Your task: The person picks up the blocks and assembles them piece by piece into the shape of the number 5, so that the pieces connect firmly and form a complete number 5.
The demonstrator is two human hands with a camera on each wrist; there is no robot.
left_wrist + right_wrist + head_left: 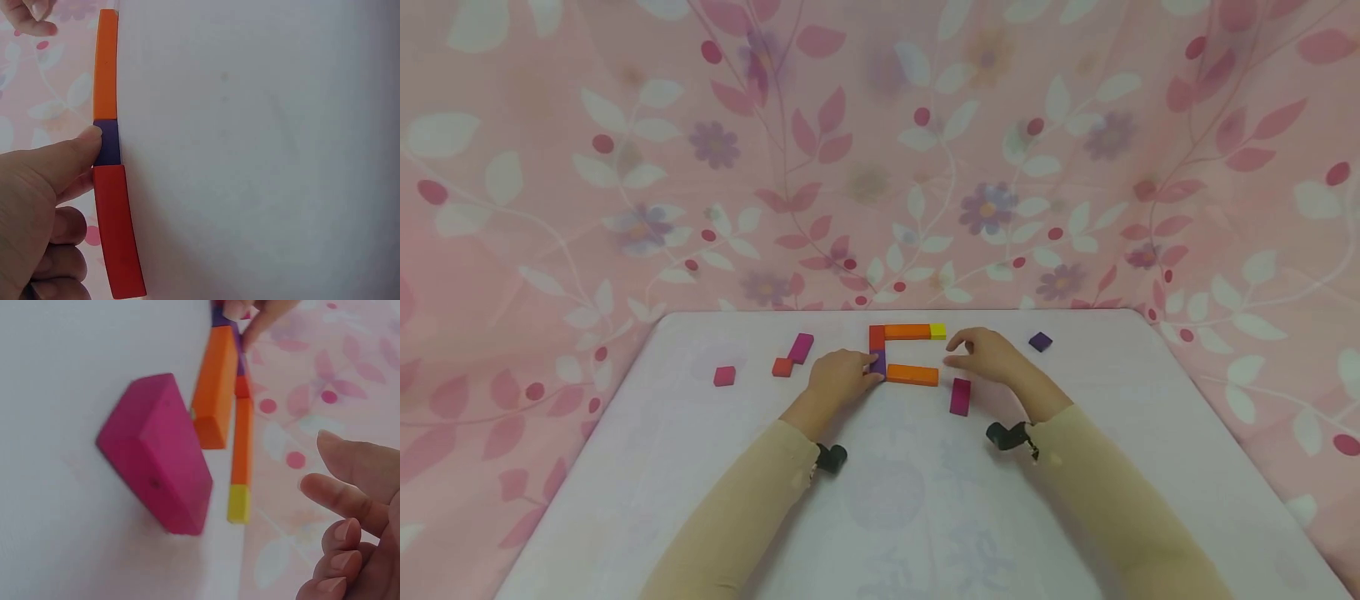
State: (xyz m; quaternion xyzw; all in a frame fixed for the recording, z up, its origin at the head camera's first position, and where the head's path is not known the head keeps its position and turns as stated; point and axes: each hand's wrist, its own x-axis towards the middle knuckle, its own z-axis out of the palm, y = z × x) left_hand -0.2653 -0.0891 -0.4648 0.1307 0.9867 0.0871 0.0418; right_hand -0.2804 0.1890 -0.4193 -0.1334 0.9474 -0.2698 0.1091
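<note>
My left hand (841,377) pinches a purple block (878,363) between thumb and finger; its remaining fingers curl in the left wrist view. Against this block lie an orange block (912,375) on the right and a red-orange block (877,337) behind. In the left wrist view a red block (119,231) butts against the purple one; my hand hides it in the head view. A second orange block (907,332) ends at a small yellow block (937,332). My right hand (987,354) hovers right of the blocks, thumb and forefinger apart, holding nothing.
A magenta block (960,397) lies in front of my right hand. Further right is a dark purple block (1041,342). On the left lie a pink block (725,376), a small red-orange block (782,367) and another magenta block (801,348). A floral curtain (880,167) hangs behind the table.
</note>
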